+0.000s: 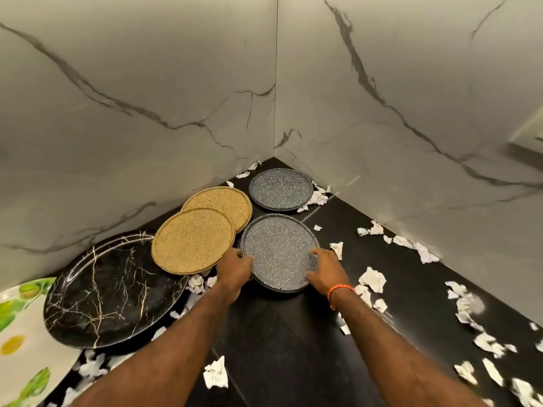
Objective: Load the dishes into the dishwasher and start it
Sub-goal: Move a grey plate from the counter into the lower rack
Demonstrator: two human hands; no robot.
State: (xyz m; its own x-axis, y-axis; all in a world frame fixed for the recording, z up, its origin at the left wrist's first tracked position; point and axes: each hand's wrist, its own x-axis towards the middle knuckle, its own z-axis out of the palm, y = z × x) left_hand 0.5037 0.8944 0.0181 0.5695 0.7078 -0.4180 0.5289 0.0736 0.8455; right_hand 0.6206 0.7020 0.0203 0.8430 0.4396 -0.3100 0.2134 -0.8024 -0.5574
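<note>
A grey speckled plate (279,245) lies on the black counter (279,342) in the corner. My left hand (235,270) grips its left rim and my right hand (324,271) grips its right rim, thumbs on top. A second grey speckled plate (281,189) sits behind it near the wall corner. Two tan speckled plates overlap to the left, the near one (192,240) partly over the far one (223,202). A large black marbled platter (108,292) lies further left. No dishwasher is in view.
Marble walls (147,113) close the corner on two sides. Torn white paper scraps (371,279) litter the counter, mostly along the right wall and near the front. A white plate with green leaf print (23,342) sits at the left edge.
</note>
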